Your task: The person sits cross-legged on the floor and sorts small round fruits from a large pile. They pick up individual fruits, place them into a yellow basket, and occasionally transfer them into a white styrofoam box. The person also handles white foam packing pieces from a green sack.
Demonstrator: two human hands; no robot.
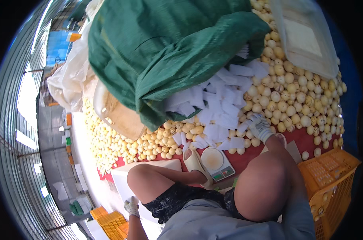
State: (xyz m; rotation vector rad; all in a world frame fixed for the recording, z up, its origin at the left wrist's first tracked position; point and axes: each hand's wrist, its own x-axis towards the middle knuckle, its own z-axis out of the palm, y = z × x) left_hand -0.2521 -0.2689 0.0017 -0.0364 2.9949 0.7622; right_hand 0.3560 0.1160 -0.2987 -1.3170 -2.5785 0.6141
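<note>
My right hand (261, 128), in a white knit glove, reaches down among pale yellow pepino melons (289, 90) and white foam net sleeves (219, 111). Its fingers are beside one sleeve; whether they grip it is unclear. My left hand (131, 206), also gloved, is low on the left beside my knee, next to a white box (121, 183). Its fingers look curled, and I cannot make out anything in them. Between my feet stands a digital kitchen scale (213, 159) with a bare round pan. The sleeves spill from a large green woven sack (169, 54).
A translucent plastic tub (328, 57) rests on the melons at upper right; another tub (121, 117) is left of the sack. An orange plastic crate (331, 171) stands at my right. Orange crates (112, 220) are behind my left hand. Red cloth (244, 157) lies under the melons.
</note>
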